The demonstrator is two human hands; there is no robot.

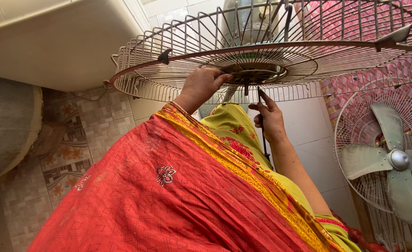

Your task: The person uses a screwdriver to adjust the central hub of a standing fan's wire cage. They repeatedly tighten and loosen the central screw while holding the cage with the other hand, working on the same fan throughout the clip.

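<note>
Fan guard [271, 51] at upper centre is steadied by left hand [201, 84] gripping its hub, so right hand [269, 119], closed on a screwdriver [262, 121], can reach the centre.

**Reds, Yellows and Faded Green**

The draped cloth [168, 196] is red with a mustard-yellow border and small embroidered flowers. The garment [229, 128] beneath is yellow-green with red motifs. The fan blades [393, 158] are pale green; the floor tiles [94, 126] carry beige-brown floral squares.

A second fan [393, 158] with pale blades stands right; patterned floor tiles [94, 126] left.
</note>
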